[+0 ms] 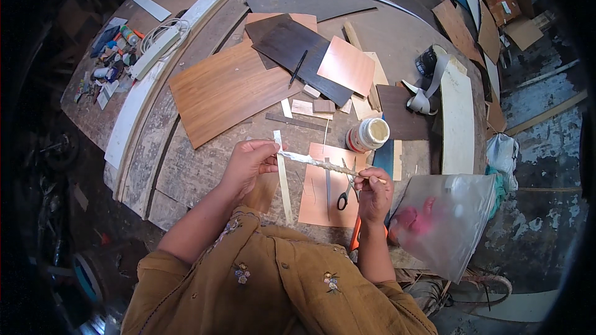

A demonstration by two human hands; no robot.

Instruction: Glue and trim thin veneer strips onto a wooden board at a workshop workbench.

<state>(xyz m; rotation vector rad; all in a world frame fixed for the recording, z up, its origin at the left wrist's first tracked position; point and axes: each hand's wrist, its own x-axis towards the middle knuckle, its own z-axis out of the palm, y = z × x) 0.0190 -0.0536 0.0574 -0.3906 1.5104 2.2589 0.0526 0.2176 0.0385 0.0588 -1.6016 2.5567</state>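
Rough, matt wood across the worn brown table [186, 180]. Smooth, faintly shiny wood grain on the large orange-brown panel [230, 90]. Wet-looking gloss on the white paste [298, 157] along the thin tan wooden-looking stick [341, 169]. Matt finish on the long narrow cream strip [284, 189]. Smooth plastic look on the round white jar [360, 138]; glossy translucent plastic for the large clear bag [450, 229].

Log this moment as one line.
left hand: pinches narrow cream strip | right hand: grips thin tan wooden stick | nearby: open round white jar

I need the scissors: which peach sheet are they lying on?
The peach sheet nearest the person, beside the right hand: the scissors lie on it. The others lie farther off, like the squarish sheet overlapping the dark board.
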